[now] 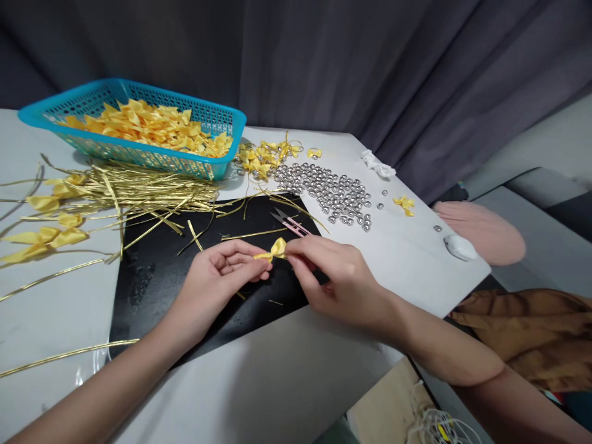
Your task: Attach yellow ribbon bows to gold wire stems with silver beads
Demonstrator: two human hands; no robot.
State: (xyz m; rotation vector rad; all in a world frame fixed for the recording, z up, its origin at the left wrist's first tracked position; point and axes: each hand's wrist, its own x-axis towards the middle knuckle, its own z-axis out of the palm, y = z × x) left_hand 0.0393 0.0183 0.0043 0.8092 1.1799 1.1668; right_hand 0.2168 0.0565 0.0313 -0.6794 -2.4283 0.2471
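A small yellow satin ribbon bow (278,248) is held between my two hands above the black mat (152,290). My left hand (226,271) pinches its left end between thumb and forefinger, the other fingers curled. Thumb and forefinger of my right hand (333,271) close on its right side. Just beyond the right hand lie thread snips (291,222) with a pinkish body and pointed blades. Gold twist ties (152,188) are heaped at the mat's far left, and a few loose pieces lie on the mat.
A blue plastic basket (231,123) full of yellow ribbon bows stands at the back left. Right of it are finished-looking yellow bows (261,157) and many silver beads (333,191). A white mouse-like object (460,246) sits near the table's right edge.
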